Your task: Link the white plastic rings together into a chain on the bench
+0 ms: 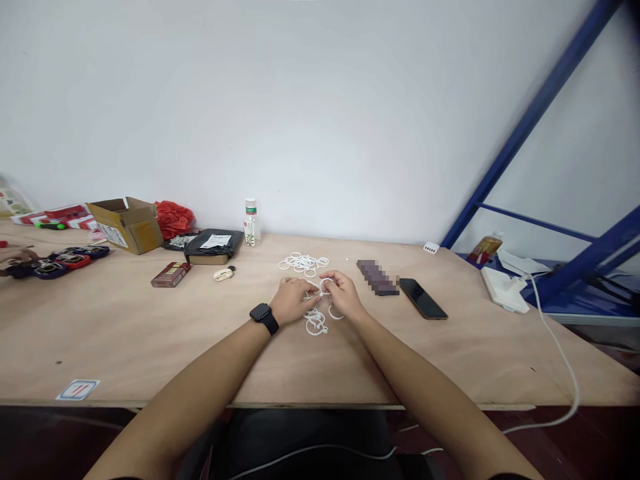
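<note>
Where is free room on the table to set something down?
Bare table lies between the dark red box and number card, and at the front between the right forearm and white cable. Crowded: around the left hand and right hand, among white rings.

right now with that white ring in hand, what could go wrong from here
The right hand pinches a thin white ring, which might slip from its grip. Loose rings lie close to the left hand, so a careless sweep could scatter them or mix them with the pile of white rings farther back. At the right, a white cable runs off the table; if snagged, it could get pulled.
</note>
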A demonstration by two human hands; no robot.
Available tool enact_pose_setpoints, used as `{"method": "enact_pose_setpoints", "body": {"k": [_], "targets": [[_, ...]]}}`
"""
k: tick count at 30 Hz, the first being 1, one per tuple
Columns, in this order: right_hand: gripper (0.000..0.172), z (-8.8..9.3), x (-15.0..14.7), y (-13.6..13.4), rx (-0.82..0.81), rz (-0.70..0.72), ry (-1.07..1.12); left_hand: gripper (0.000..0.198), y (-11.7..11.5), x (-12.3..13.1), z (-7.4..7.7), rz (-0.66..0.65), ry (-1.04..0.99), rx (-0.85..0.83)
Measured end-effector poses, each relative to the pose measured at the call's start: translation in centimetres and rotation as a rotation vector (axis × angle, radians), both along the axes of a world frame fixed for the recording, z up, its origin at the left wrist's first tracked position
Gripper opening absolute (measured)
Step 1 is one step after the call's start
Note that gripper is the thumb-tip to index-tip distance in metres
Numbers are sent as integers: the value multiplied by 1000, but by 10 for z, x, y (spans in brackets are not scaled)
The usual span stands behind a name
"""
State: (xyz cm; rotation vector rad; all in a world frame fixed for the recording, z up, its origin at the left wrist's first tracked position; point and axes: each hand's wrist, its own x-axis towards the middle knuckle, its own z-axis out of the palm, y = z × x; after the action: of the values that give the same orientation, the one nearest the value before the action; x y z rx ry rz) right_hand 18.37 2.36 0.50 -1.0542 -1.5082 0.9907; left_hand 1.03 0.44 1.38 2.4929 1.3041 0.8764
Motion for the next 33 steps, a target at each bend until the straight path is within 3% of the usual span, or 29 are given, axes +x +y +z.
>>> {"method": "enact_pose_setpoints", "body": {"k": [4, 8, 16, 23, 28, 33], "targets": [[27, 2, -3, -2, -36, 115, 99, 21, -3, 4, 1, -86, -102, -73], [38, 1, 0, -2, 5, 230, 106, 27, 0, 2, -3, -77, -181, -101], [38, -5, 3, 1, 61, 251, -26, 28, 5, 0, -8, -60, -67, 7], [24, -1, 5, -1, 215, 173, -229, 25, 8, -5, -9, -167, -111, 5], [27, 5, 6, -6, 381, 103, -429, 37, 8, -4, -9, -135, -104, -19], [20, 5, 4, -7, 448, 44, -514, 34, 5, -1, -9, -127, 31, 95]]}}
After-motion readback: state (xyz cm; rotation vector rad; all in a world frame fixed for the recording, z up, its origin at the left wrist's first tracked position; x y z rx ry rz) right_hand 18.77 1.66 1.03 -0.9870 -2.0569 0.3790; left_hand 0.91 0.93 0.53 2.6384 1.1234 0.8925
